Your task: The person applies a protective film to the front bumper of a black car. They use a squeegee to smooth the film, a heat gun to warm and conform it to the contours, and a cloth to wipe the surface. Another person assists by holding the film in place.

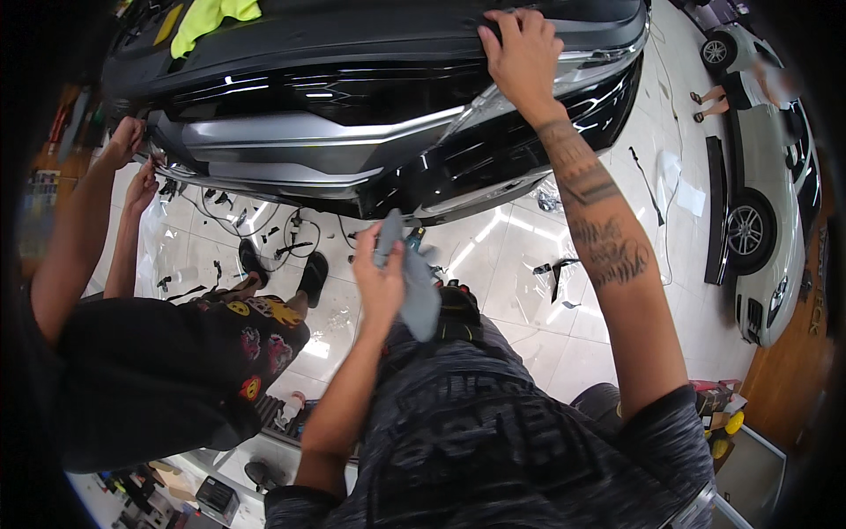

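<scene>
Wearer's L hand [381, 275] is closed on a grey flat piece [420, 304], thumb & fingers pinching its upper part; the piece hangs tilted in front of the wearer's torso, just below the lower edge of a black-and-silver car bumper [291, 132]. R hand [526, 57], at the end of a tattooed forearm, is up on the bumper's top edge toward its R end, fingers bent over it; can't tell if it grips or just rests.

At the bumper's L end, a co-worker [176, 370] in dark clothes w/ colourful printed figures has both hands up by the bumper's end, one above the other, fingers curled; what they hold is too small to tell.

Yellow-green cloth [211, 22] lies on top, upper L. Pale tiled floor [520, 344] below has cables, dark bits & clear plastic scattered about. Far R: white car [747, 291], long dark strip [717, 212] on the floor beside it, plus another person [745, 90] nearby.
</scene>
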Demonstrator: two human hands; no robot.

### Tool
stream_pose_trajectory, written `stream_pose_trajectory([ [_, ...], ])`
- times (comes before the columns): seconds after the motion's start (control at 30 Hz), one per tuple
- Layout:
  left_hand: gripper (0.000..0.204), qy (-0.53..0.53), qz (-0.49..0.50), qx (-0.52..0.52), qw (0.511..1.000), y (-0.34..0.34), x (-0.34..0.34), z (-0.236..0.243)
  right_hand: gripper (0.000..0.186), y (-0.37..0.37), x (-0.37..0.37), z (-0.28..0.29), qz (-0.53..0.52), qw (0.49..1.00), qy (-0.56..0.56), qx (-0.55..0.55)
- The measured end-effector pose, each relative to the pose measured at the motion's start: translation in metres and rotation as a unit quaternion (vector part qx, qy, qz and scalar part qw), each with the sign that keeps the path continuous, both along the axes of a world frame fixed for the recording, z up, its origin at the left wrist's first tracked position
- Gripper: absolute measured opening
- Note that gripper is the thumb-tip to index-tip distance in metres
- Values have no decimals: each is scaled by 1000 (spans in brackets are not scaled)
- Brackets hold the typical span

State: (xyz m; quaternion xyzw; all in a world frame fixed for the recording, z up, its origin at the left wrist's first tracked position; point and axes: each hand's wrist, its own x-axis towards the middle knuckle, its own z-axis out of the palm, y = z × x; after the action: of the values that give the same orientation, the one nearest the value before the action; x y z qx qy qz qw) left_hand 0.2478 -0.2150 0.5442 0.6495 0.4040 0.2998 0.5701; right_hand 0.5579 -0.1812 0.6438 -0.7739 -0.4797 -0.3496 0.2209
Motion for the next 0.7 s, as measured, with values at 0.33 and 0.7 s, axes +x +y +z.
stream_pose_trajectory([
  [0.33,49,-129,-402,-116,899,15,7,37,80,-167,-186,-74,165,501,837,146],
  [0.7,18,114,-64,118,984,92,35,-29,66,-209,-217,-77,123,460,878,41],
])
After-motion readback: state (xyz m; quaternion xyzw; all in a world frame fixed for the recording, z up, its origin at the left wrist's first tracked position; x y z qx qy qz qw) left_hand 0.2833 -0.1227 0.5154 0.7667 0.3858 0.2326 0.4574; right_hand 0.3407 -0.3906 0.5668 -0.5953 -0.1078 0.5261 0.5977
